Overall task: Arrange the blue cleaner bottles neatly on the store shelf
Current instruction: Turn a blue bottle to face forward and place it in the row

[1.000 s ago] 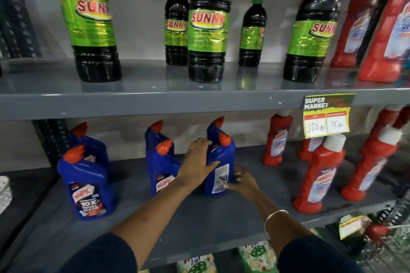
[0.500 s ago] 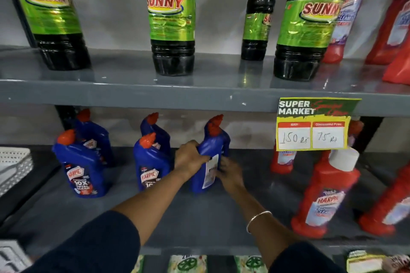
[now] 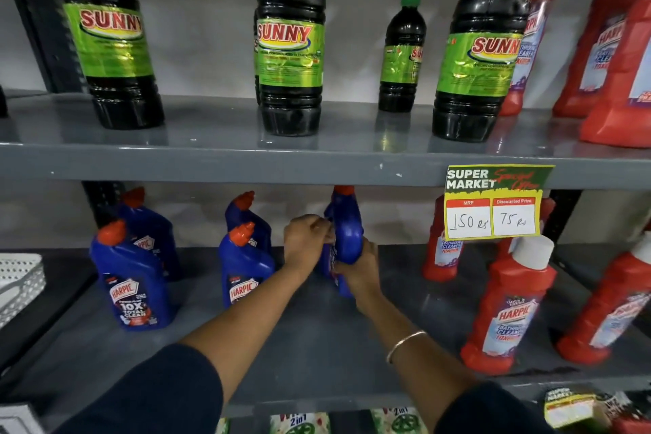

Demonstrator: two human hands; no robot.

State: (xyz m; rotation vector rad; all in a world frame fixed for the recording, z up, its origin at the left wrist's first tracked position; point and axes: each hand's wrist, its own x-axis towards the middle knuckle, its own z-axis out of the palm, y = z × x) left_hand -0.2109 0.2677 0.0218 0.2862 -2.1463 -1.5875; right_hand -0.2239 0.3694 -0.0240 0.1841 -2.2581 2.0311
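Observation:
Blue cleaner bottles with orange caps stand on the grey lower shelf (image 3: 317, 345). One pair (image 3: 132, 278) is at the left, a second pair (image 3: 246, 264) stands left of centre. A third blue bottle (image 3: 347, 225) is at the centre, turned so its back faces me. My left hand (image 3: 306, 240) grips its left side. My right hand (image 3: 359, 268) holds its lower right side. Another blue bottle behind it is mostly hidden.
Red cleaner bottles (image 3: 510, 310) crowd the lower shelf's right half. A yellow price tag (image 3: 493, 203) hangs from the upper shelf edge (image 3: 246, 166), which carries dark green-labelled bottles (image 3: 289, 46). A white basket (image 3: 17, 285) sits at the far left.
The camera has come closer and lower. Both hands have closed around the centre blue bottle, which has turned so its label no longer faces me.

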